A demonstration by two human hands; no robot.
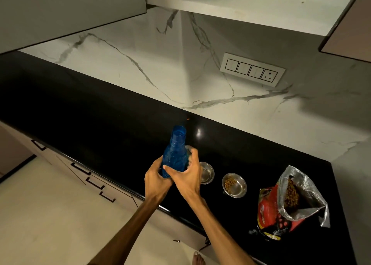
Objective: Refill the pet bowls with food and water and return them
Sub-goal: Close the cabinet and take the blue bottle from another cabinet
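Observation:
A blue plastic water bottle (175, 152) with no cap on its mouth stands upright above the black counter (100, 114). My left hand (155, 177) grips its base and my right hand (187, 173) wraps its lower body from the right. Just right of my hands sits a steel bowl (207, 173), partly hidden by my right hand; what it holds I cannot tell. A second steel bowl (234, 185) further right holds brown kibble. An open red and silver pet food bag (289, 204) stands at the counter's right end.
A marble backsplash with a switch plate (252, 69) runs behind the counter. Drawers with black handles (80, 168) sit below the counter edge. A shelf and cabinets hang overhead. My bare foot (198, 258) is on the pale floor.

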